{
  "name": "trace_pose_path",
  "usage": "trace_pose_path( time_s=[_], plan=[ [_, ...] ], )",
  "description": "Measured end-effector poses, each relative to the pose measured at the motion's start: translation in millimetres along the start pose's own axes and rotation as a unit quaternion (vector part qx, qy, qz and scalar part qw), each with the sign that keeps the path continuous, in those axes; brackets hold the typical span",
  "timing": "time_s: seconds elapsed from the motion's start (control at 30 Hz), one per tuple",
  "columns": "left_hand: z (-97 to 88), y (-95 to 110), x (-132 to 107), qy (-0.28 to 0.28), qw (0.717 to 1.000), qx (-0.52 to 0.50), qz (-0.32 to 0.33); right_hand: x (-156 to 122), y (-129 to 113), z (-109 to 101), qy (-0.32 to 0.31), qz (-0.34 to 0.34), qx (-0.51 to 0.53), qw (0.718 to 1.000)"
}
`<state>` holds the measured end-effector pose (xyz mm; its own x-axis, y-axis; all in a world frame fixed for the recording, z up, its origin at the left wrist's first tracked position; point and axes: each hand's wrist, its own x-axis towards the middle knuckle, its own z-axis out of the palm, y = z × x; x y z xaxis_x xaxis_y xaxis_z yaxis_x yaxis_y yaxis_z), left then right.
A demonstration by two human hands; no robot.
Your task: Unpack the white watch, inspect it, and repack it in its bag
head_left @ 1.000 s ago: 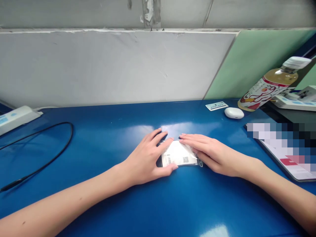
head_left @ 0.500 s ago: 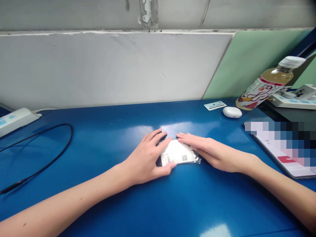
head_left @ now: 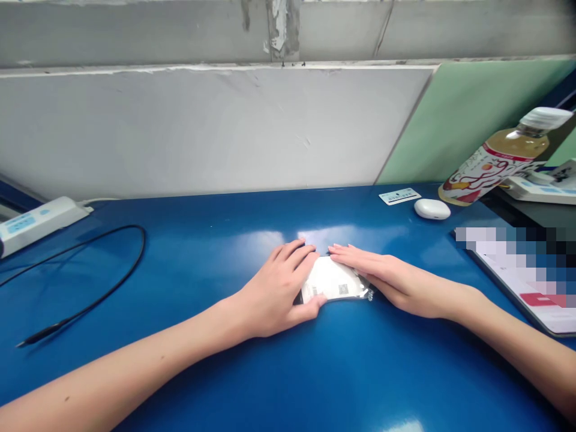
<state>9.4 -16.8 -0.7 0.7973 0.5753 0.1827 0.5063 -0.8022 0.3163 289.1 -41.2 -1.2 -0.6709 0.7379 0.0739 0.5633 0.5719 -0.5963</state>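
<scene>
A small flat plastic packet lies on the blue table, its white face printed with a square code and a barcode. My left hand grips its left side, thumb at the near edge and fingers over the far edge. Stretched out flat, the fingers of my right hand rest over the packet's far right corner. Crinkled clear wrap shows beneath that palm. Both hands hide the packet's ends.
Behind the packet are a white earbud case, a printed card and a drink bottle. A tablet-like screen lies at right. On the left are a black cable and a white power strip. A wall panel backs the table.
The whole view has shifted slightly, so everything appears a little further right and lower. Both hands keep nearly the same pose on the packet.
</scene>
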Motion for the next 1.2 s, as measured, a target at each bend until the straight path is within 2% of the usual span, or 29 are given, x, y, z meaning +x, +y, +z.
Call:
trace_pose_path(
  time_s=[0.43, 0.73, 0.9, 1.07, 1.2],
  plan=[
    [-3.0, 2, 1, -0.036, 0.999, 0.017, 0.010, 3, -4, -1, 0.007, -0.020, -0.010, 1.000],
    [-3.3, 0, 1, -0.042, 0.999, 0.017, 0.005, 2, 6, -2, 0.022, -0.015, 0.014, 1.000],
    [0.5, 1, -2, -0.016, 0.999, 0.026, -0.023, 0, 1, -2, 0.080, -0.052, -0.047, 0.994],
    [0.3, 2, -2, 0.007, 0.998, 0.029, -0.055, 4, 4, -3, 0.149, -0.105, -0.152, 0.971],
    [-2.4, 3, -1, -0.001, 0.998, 0.026, -0.058, 4, 11, -3, 0.132, -0.063, -0.166, 0.975]
  ],
)
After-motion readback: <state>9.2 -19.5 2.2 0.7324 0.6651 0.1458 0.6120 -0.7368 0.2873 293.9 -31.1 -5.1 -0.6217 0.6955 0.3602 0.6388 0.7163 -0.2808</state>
